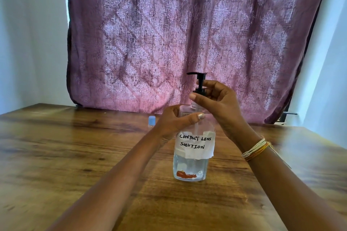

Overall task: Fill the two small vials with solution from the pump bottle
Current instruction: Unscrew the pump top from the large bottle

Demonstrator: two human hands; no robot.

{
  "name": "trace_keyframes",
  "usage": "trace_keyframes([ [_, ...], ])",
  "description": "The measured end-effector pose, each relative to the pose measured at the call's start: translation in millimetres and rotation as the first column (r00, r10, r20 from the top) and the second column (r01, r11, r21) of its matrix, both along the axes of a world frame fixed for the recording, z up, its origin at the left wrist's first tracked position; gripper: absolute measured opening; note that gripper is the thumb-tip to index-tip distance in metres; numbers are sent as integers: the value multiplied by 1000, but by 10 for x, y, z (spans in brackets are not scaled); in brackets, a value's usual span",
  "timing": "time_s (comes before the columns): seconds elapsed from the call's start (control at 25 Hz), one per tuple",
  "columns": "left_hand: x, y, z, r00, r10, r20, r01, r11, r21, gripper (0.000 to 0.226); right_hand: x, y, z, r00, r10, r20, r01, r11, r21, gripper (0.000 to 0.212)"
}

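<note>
A clear pump bottle [192, 163] with a black pump head [200, 80] and a paper label reading "contact lens solution" stands upright on the wooden table [75, 155], partly full of clear liquid. My left hand [174, 120] is wrapped around the bottle's upper body. My right hand [219, 103] grips the black collar at the neck, just under the spout, which points left. One small vial with a blue cap [151, 120] stands behind and left of the bottle, partly hidden by my left hand. No second vial is in view.
A purple patterned curtain [187, 33] hangs behind the table's far edge, between white walls. My right wrist wears thread bracelets [256, 149]. Bare wooden tabletop stretches to the left and right of the bottle.
</note>
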State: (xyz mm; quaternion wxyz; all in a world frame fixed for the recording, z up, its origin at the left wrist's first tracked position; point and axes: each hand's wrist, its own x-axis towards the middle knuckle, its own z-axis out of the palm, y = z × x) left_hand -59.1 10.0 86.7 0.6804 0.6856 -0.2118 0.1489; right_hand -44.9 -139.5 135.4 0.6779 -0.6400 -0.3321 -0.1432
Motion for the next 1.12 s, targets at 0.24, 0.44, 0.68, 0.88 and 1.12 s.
trace_keyframes([
  [0.24,-32,-10,10,998,-57,14,57,998,-32,26,-5,-4,-30,997,79,-19,-77,994,77,35],
  [0.44,-34,-14,17,999,-35,28,35,999,-4,25,-41,2,-15,999,36,37,-35,999,-18,50],
  [0.68,-69,-29,35,997,-71,4,71,996,-50,26,-13,2,-25,998,45,-50,-42,998,56,39],
  [0.88,-41,-19,17,997,-80,15,80,996,-34,16,-26,-37,6,992,122,-34,-120,991,67,39],
  [1.12,-27,-9,14,999,-50,-1,50,998,-37,29,20,-34,-1,997,82,-10,-81,992,99,35],
])
